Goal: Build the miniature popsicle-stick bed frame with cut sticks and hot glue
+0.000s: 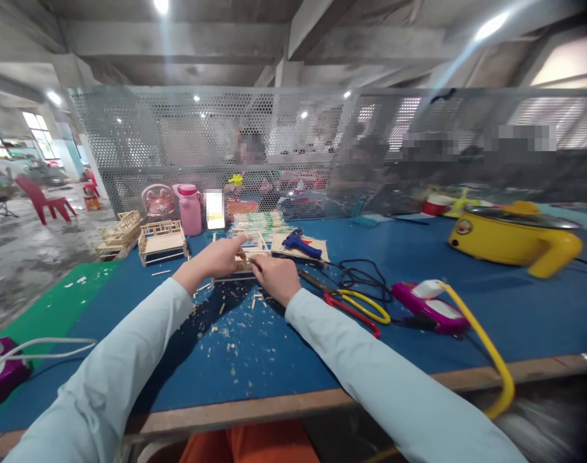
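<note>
A small frame of pale wooden sticks (231, 278) stands on the blue tabletop in front of me, partly hidden by my hands. My left hand (216, 258) is closed on its left and upper side, with the fingers bent over the sticks. At its right side my right hand (278, 279) pinches the frame, thumb and fingertips together. Any small piece between those fingertips is hidden. Loose stick offcuts (254, 299) and white flecks lie just below. A finished-looking miniature wooden bench (162, 244) sits to the left.
A blue glue gun (300, 244) lies beyond my right hand, near red-and-yellow-handled cutters (358, 307) and black cable. Further right are a purple power strip (431, 310) and yellow electric pot (508, 239). A pink bottle (189, 211) and lit phone (215, 209) stand behind, before a mesh screen (187, 135).
</note>
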Demonstrator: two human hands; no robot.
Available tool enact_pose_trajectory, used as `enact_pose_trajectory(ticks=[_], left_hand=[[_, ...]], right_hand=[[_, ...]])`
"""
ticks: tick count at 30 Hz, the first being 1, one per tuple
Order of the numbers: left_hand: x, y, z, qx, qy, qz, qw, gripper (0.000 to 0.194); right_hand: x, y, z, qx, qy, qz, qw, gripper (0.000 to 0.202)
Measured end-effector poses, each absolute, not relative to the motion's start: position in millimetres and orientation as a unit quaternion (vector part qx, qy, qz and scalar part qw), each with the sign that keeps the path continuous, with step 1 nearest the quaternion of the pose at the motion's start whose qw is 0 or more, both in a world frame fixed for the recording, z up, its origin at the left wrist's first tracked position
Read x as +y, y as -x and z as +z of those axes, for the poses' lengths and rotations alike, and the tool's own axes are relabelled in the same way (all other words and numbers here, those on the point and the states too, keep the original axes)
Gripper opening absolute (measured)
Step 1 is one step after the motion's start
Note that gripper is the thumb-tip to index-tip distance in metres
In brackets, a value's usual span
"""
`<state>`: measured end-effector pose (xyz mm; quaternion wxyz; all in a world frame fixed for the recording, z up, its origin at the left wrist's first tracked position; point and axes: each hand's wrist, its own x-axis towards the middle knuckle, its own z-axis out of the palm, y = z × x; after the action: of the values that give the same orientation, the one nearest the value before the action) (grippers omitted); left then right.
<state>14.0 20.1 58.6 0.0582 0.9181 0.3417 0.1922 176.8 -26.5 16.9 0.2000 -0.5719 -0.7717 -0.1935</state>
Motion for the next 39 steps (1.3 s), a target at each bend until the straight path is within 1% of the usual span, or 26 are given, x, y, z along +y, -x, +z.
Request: enact_pose_trajectory(ticks=[13, 17, 23, 28, 39], left_hand=[[25.9, -19.1, 51.7, 0.374, -0.906, 0.198, 0.002, 0.057], [24.0, -20.5, 51.6, 0.391, -0.896, 0.210, 0.001, 0.054], [23.4, -21.9, 50.8, 0.399, -0.892, 0.212, -0.003, 0.058], [23.1, -22.0, 51.1, 0.393, -0.893, 0.217, 0.004, 0.054], [23.0, -22.5, 52.4, 0.397, -0.893, 0.212, 0.000, 0.054]], right_hand=[[-26.2, -173.7, 18.6, -0.770, 0.581, -0.197, 0.174, 0.025], [-26.0, -173.0, 18.9, -0.773, 0.577, -0.200, 0.172, 0.026], [-24.6, -174.0, 17.8, -0.775, 0.571, -0.208, 0.176, 0.026], [-24.3, -173.7, 16.7, -0.770, 0.573, -0.213, 0.181, 0.029], [-26.3, -173.5, 16.1, -0.769, 0.573, -0.204, 0.197, 0.027]])
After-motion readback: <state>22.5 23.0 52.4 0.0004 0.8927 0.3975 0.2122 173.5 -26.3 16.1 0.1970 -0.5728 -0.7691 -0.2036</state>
